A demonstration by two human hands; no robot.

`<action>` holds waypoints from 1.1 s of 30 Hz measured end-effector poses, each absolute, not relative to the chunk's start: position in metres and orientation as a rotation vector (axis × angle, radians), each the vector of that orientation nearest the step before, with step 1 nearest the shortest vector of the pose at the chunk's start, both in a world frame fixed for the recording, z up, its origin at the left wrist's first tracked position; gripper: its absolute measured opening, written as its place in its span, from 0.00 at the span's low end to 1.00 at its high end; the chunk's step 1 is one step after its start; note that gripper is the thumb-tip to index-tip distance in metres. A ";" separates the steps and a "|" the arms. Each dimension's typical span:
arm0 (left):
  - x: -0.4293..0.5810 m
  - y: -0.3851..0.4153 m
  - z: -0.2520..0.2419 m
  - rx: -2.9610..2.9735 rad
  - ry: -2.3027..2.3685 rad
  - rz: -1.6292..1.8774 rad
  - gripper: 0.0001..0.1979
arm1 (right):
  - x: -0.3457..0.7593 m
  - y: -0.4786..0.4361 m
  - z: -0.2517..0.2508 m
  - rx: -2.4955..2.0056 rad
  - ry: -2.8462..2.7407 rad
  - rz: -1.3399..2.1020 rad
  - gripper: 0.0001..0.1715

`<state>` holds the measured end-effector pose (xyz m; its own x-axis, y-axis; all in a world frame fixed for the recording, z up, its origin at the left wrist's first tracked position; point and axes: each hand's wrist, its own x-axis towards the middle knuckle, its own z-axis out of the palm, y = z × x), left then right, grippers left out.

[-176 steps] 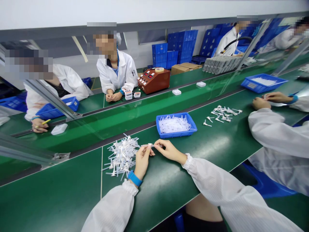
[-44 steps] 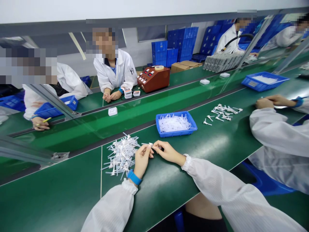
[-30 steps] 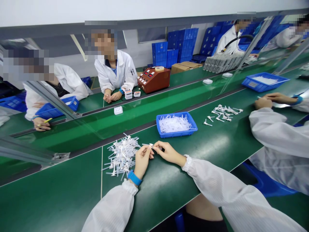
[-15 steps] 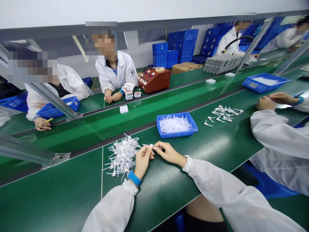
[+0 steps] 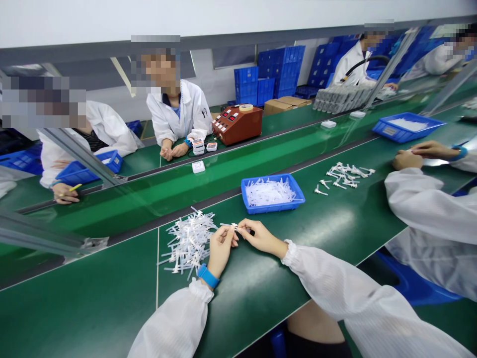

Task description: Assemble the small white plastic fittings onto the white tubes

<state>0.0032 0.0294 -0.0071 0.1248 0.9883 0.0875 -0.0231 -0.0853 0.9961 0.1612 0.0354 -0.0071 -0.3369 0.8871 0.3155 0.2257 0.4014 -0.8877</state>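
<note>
My left hand point(image 5: 220, 247) is closed in a pinch on a small white plastic piece with a thin clear tube point(image 5: 234, 225). My right hand point(image 5: 263, 236) meets it from the right, thumb and forefinger pinched at the other end of the same piece; its finer shape is too small to make out. Just left of my left hand lies a heap of similar white pieces with tubes point(image 5: 190, 241). Beyond my right hand stands a blue tray point(image 5: 274, 208) full of loose clear tubes point(image 5: 270, 192).
A co-worker's hands point(image 5: 417, 154) work at the right, near a smaller pile of tubed pieces point(image 5: 348, 175) and another blue tray point(image 5: 391, 130). Behind runs a green conveyor belt point(image 5: 231, 166) carrying small white boxes point(image 5: 198, 166). A brown control box point(image 5: 240, 127) stands across it.
The white boxes on the belt have shifted a little to the right. Both my hands stay in nearly the same place, pinched on the small piece.
</note>
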 end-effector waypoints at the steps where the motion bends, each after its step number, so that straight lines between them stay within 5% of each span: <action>1: 0.003 0.029 -0.008 1.317 1.062 1.185 0.14 | 0.161 0.035 -0.007 -0.965 -1.800 0.967 0.17; 33: 0.009 0.030 -0.013 1.201 0.987 1.267 0.16 | 0.158 0.039 -0.007 -0.936 -1.715 0.956 0.15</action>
